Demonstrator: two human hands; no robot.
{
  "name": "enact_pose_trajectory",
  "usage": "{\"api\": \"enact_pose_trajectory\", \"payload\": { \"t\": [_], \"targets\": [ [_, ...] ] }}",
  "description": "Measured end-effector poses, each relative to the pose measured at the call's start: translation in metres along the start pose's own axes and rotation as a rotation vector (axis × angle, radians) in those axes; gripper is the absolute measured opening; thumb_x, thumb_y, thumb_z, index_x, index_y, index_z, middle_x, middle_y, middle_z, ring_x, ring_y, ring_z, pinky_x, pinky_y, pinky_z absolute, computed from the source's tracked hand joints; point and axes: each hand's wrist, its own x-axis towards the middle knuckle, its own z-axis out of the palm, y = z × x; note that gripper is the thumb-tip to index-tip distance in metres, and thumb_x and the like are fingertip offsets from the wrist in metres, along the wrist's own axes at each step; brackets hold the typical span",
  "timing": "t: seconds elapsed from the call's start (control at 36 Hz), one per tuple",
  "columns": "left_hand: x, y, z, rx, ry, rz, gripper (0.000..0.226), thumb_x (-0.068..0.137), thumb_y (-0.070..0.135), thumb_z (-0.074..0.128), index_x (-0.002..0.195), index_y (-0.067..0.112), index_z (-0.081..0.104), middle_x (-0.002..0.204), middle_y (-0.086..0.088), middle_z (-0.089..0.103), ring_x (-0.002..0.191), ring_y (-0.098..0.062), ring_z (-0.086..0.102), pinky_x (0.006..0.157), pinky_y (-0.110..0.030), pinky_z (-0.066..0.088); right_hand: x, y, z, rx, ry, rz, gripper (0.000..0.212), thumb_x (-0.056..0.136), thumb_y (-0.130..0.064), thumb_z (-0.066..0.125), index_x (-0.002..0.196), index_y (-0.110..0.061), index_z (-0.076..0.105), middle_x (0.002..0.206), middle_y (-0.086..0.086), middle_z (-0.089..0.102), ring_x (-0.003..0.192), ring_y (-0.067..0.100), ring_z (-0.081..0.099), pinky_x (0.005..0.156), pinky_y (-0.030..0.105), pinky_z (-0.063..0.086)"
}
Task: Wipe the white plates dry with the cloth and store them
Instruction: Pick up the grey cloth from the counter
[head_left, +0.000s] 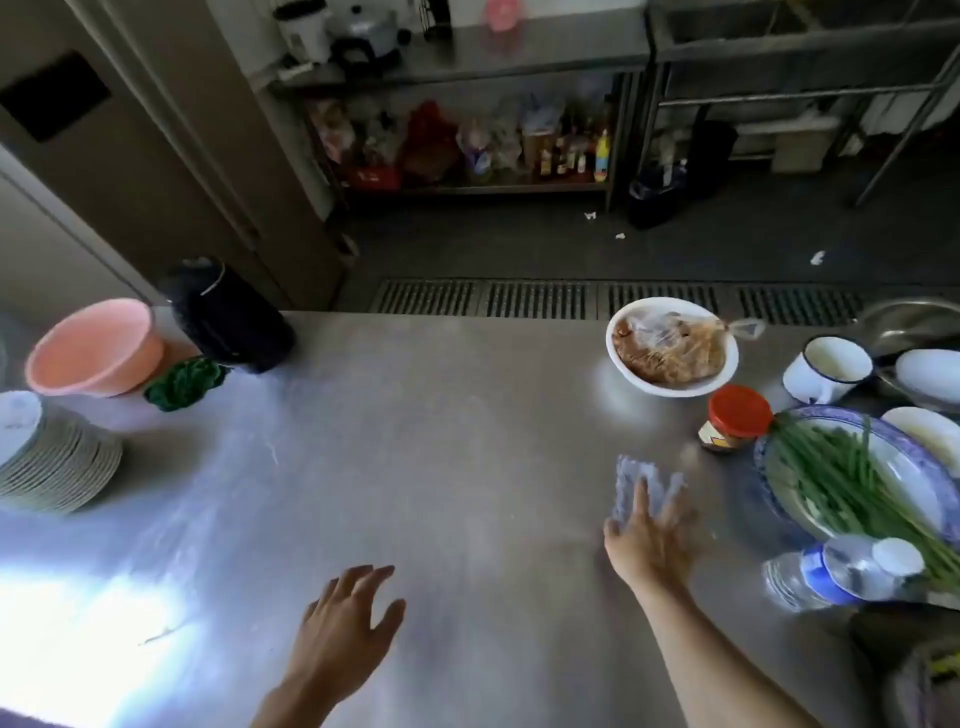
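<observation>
Head view: a brushed steel counter (441, 415), glaring at the near left. The right hand (649, 540) presses straight, spread fingers on a pale crumpled cloth (626, 478). The left hand (345, 629) hovers splayed, holding nothing. Round white plates (57, 462) sit stacked at the far left.

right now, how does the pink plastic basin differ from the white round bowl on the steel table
The pink plastic basin looks empty; the white round bowl holds a clear plastic bag of brownish food. The basin stands at the far left beside the stack of white plates; the bowl stands to the right, near the red-lidded jar. Both are round, upright and rest on the steel table.
</observation>
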Motion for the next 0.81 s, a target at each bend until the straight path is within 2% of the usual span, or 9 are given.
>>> {"api": "enact_pose_trajectory", "payload": {
  "t": [0.06,0.14,0.19,0.31,0.42,0.47,0.56,0.67,0.81],
  "targets": [
    [0.002,-0.001,0.001,-0.01,-0.013,-0.008,0.057,0.097,0.067,0.041,0.151,0.048,0.039,0.155,0.018,0.04,0.143,-0.009,0.038,0.11,-0.029,0.039,0.017,0.007,-0.006,0.041,0.026,0.021,0.083,0.09,-0.06,0.048,0.158,-0.034,0.007,0.164,0.017,-0.005,0.144,0.045,0.015,0.115,0.064,0.021],
    [0.001,-0.001,0.005,0.004,-0.023,-0.029,0.057,0.098,0.067,0.04,0.151,0.046,0.039,0.155,0.018,0.041,0.141,-0.009,0.04,0.109,-0.03,0.04,0.043,0.018,-0.007,-0.023,0.053,-0.002,0.083,0.086,-0.065,0.053,0.156,-0.035,0.02,0.157,0.021,0.016,0.133,0.044,0.034,0.108,0.052,0.036],
    [0.0,-0.001,0.008,0.007,-0.04,-0.045,0.058,0.098,0.066,0.039,0.152,0.044,0.039,0.155,0.016,0.041,0.142,-0.01,0.04,0.109,-0.031,0.041,0.05,0.019,-0.002,-0.054,0.042,-0.026,0.08,0.086,-0.065,0.053,0.154,-0.033,0.026,0.152,0.022,0.026,0.131,0.042,0.039,0.105,0.047,0.039],
    [-0.001,-0.006,0.009,-0.005,-0.027,-0.08,0.058,0.098,0.065,0.041,0.152,0.043,0.039,0.154,0.015,0.043,0.141,-0.011,0.041,0.109,-0.032,0.042,0.054,0.002,0.0,0.035,0.066,-0.068,0.061,0.087,-0.044,0.062,0.141,-0.018,0.047,0.135,0.022,0.043,0.121,0.041,0.046,0.096,0.045,0.043],
    [-0.003,-0.012,0.008,-0.042,-0.015,-0.095,0.057,0.099,0.063,0.044,0.152,0.042,0.04,0.153,0.012,0.046,0.14,-0.014,0.043,0.109,-0.033,0.043,0.05,-0.022,0.0,0.18,-0.018,-0.056,0.049,0.09,-0.028,0.064,0.136,-0.018,0.046,0.127,0.02,0.045,0.114,0.042,0.052,0.092,0.051,0.049],
    [-0.003,-0.015,0.004,-0.071,-0.006,-0.104,0.056,0.1,0.06,0.045,0.153,0.042,0.04,0.153,0.011,0.046,0.139,-0.014,0.044,0.109,-0.032,0.044,0.048,-0.034,0.002,0.285,-0.029,-0.087,0.043,0.09,-0.021,0.064,0.13,-0.018,0.051,0.12,0.02,0.05,0.109,0.043,0.056,0.088,0.047,0.05],
    [-0.005,-0.022,-0.004,-0.114,0.018,-0.11,0.054,0.101,0.057,0.047,0.152,0.041,0.042,0.153,0.009,0.047,0.139,-0.016,0.045,0.109,-0.034,0.045,0.037,-0.058,0.006,0.369,-0.102,-0.22,0.037,0.09,-0.018,0.061,0.127,-0.017,0.057,0.118,0.021,0.058,0.105,0.041,0.06,0.085,0.041,0.05],
    [-0.01,-0.041,-0.013,-0.167,0.07,-0.144,0.051,0.1,0.053,0.051,0.149,0.04,0.046,0.149,0.011,0.05,0.136,-0.016,0.047,0.104,-0.034,0.047,-0.003,-0.109,0.009,0.426,-0.206,-0.49,0.03,0.088,-0.016,0.06,0.118,-0.019,0.061,0.111,0.008,0.066,0.103,0.031,0.063,0.086,0.041,0.051],
    [-0.023,-0.08,-0.024,-0.442,0.141,-0.246,0.035,0.098,0.047,0.057,0.133,0.041,0.061,0.125,0.02,0.064,0.111,-0.004,0.064,0.092,-0.029,0.052,-0.091,-0.195,0.009,0.545,-0.393,-0.702,0.019,0.09,-0.021,0.057,0.107,-0.029,0.06,0.105,-0.007,0.069,0.093,0.016,0.063,0.085,0.033,0.05]
  ]
}}
